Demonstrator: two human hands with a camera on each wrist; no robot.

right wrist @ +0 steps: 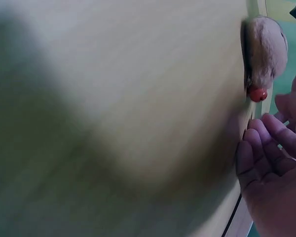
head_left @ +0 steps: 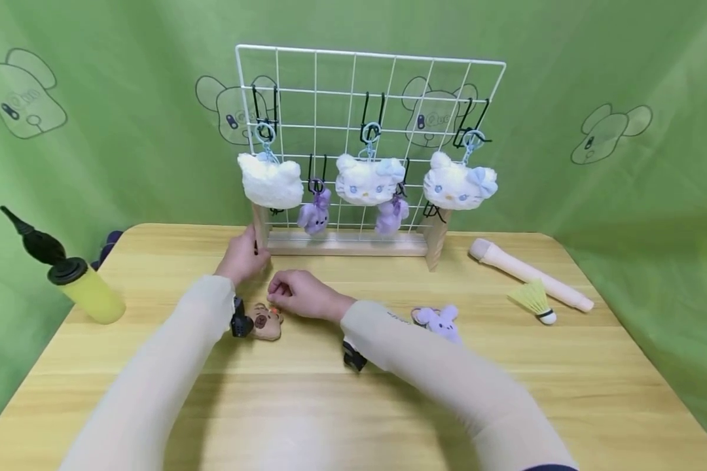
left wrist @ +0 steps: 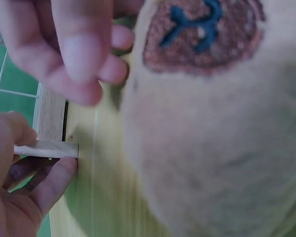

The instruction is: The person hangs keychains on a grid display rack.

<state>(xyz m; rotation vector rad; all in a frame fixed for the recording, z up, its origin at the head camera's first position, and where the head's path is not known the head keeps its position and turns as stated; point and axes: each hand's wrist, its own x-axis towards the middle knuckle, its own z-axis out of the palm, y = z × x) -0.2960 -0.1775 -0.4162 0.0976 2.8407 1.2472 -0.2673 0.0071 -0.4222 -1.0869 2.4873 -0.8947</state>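
My left hand (head_left: 244,256) is at the left end of the white wire rack, its thumb and fingers gripping the wooden foot (left wrist: 54,149) of the stand. Close by on the table lies a brown bear plush keychain (head_left: 267,323), with a red bead (right wrist: 258,94) at its head. In the left wrist view the bear's brown body looms large in front. My right hand (head_left: 306,294) is just above the bear, fingers loosely bent. The right wrist view shows these fingers (right wrist: 256,153) beside the red bead, with no object between thumb and fingers.
On the wire rack (head_left: 371,59), white cat plushes (head_left: 370,180) and purple plushes (head_left: 315,214) hang from black hooks. Another purple plush (head_left: 442,322) lies right of my right forearm. A shuttlecock (head_left: 533,301) and a pale microphone (head_left: 530,275) lie rightward; a yellow pump bottle (head_left: 91,294) is left.
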